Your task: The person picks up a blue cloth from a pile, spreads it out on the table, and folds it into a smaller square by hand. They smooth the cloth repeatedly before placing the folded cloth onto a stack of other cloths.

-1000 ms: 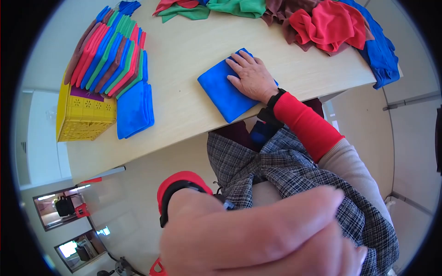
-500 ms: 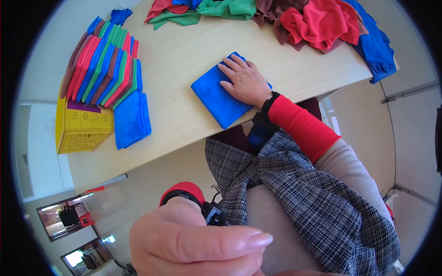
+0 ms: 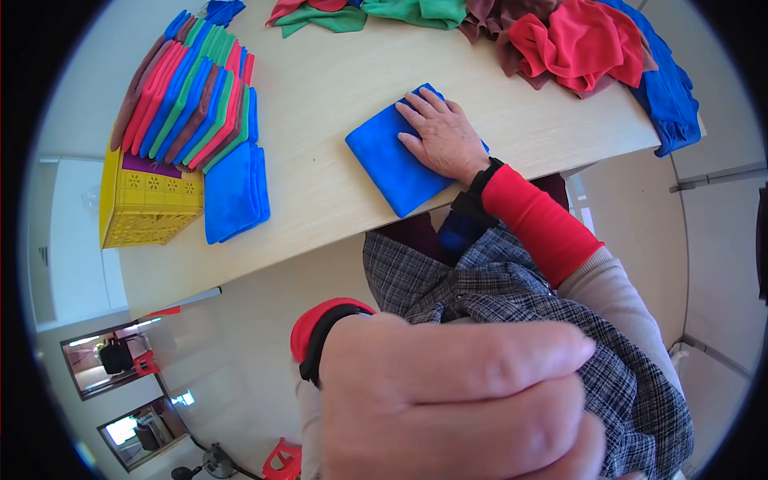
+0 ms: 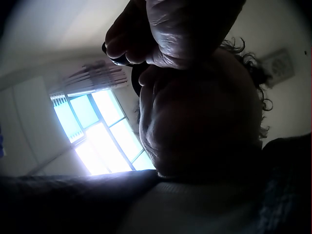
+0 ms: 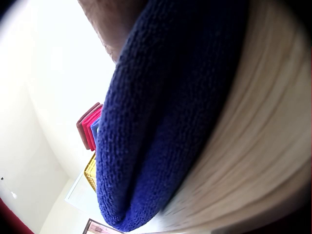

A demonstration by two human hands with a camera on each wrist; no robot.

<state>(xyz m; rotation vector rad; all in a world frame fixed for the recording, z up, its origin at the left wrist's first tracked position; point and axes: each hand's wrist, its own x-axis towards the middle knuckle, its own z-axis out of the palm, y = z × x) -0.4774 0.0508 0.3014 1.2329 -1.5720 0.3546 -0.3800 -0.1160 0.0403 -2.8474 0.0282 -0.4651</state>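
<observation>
— What is the head view showing?
— The right hand [image 3: 442,136] is lying flat on a folded blue cloth [image 3: 392,170], fingers straight and gripping nothing. The cloth is resting near the front edge of the table [image 3: 312,104], well apart from the stacked cloths [image 3: 184,100] over the yellow crate [image 3: 152,208] and the loose cloths [image 3: 576,44] at the far side. The left hand [image 3: 456,400] is looming close up, fingers curled.
— And the left wrist view?
— It's dim. That hand is showing beside the person's head, with a dark thing [image 4: 122,61] at its fingers; I can't tell whether they're pinching it or merely touching.
— The right wrist?
— The cloth's rounded edge is filling the middle, its layers bulging slightly above the table.
— So how should one be pressing?
— Straight down, I'd say, spreading the weight across the palm. Pushing sideways would probably be skewing the layers. With one hand busy elsewhere, simply steadying the fold is seeming wisest; smoothing towards the corners is better suiting two hands.
</observation>
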